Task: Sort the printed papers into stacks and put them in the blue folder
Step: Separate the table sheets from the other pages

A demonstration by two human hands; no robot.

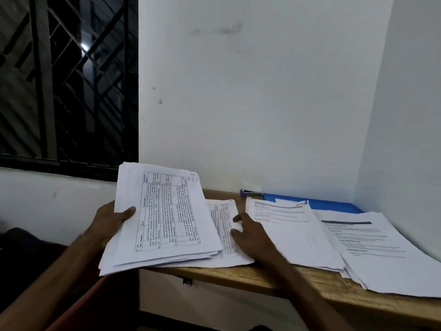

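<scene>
The left forearm (47, 278) comes in from the lower left and rises toward the wooden tabletop (310, 280). The left hand (109, 220) is turned palm up under a bundle of printed papers (167, 218). Its thumb (126, 212) presses on the top page and the other fingers are hidden below, so the hand clamps the bundle, which is tilted and raised over the left front corner. The right hand (250, 235) reaches in palm down. It is blurred, but its fingers look lightly bent and a little apart, resting on a printed sheet (224, 235) that lies flat near the left end, partly covered by the bundle. Further right lie a middle stack (293, 230) and a right stack (381, 249), overlapping. The blue folder (334, 204) lies at the back edge near the right corner, mostly covered by these stacks. A small purple object (250, 193) just left of it is too unclear to name.
</scene>
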